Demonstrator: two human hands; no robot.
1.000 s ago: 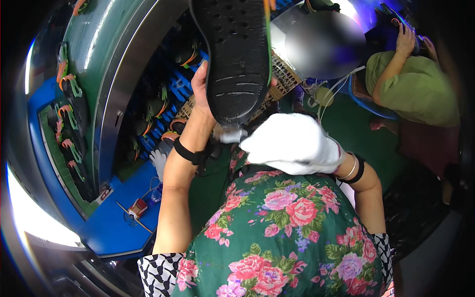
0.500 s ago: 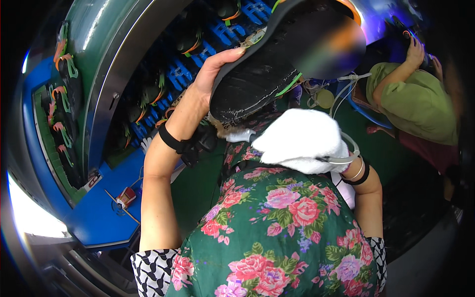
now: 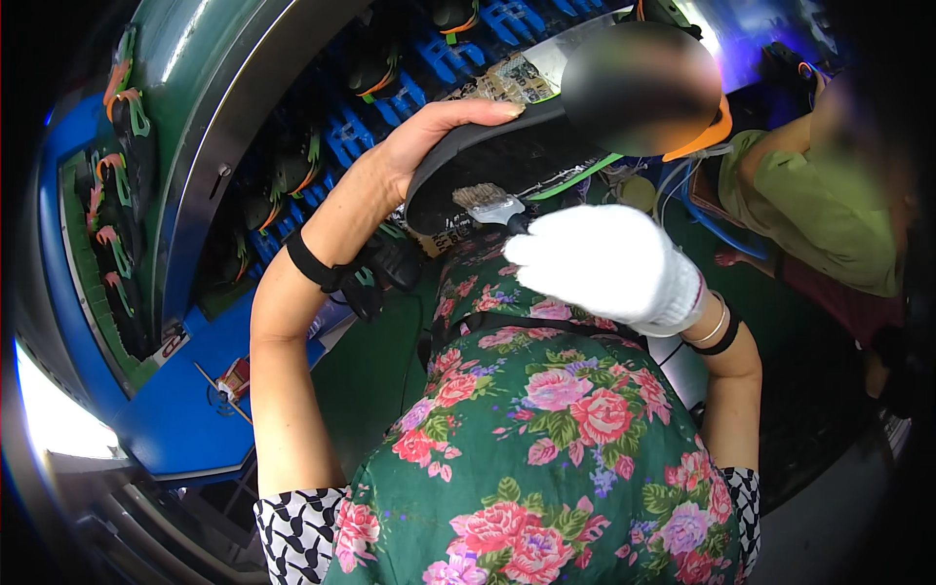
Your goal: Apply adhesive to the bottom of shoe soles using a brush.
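Note:
My bare left hand [image 3: 429, 141] grips a black shoe sole [image 3: 536, 156] by its near rounded end, the thumb along the rim. The sole has a green edge stripe and orange at its far end; part of it is blurred. My right hand [image 3: 604, 263], in a white knitted glove, is closed round the dark handle of a flat paint brush [image 3: 497, 210]. The brush's bristles lie over the sole's hollow inner face near its left end; whether they press on it I cannot tell.
Behind the sole, a conveyor carries blue racks [image 3: 351, 136] with black shoe parts. A curved metal machine frame [image 3: 210, 127] rises at left, above a blue tabletop [image 3: 185, 419]. A co-worker in a green shirt [image 3: 814, 205] is at right. Tubes [image 3: 687, 180] hang nearby.
My left hand has lowered and tilted the sole to the right. The brush, mostly hidden before behind the sole, now shows over its inner face, and my gloved hand has turned.

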